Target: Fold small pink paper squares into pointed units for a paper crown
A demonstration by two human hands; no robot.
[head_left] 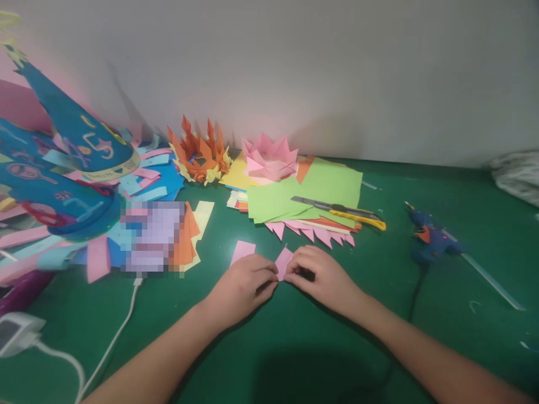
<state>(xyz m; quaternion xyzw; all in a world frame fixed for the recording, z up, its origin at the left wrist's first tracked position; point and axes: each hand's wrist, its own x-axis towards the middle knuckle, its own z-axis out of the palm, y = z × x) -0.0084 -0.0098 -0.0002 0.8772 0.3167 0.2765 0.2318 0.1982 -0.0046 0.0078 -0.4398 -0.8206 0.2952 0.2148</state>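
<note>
My green table [295,348] is a mess: paper stack [295,196] mid-frame, glue gun [432,241] at right, pink scrap [243,251] near center, white cable [118,331] lower left.

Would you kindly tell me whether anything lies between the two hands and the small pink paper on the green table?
Nothing visible does. The left hand and the right hand both pinch the pink paper. A second pink piece lies just behind the left hand, and the utility knife rests farther back, apart.

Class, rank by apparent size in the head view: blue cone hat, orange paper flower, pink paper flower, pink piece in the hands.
Largest: blue cone hat
Then: orange paper flower and pink paper flower, too alike to rank
Smallest: pink piece
</note>
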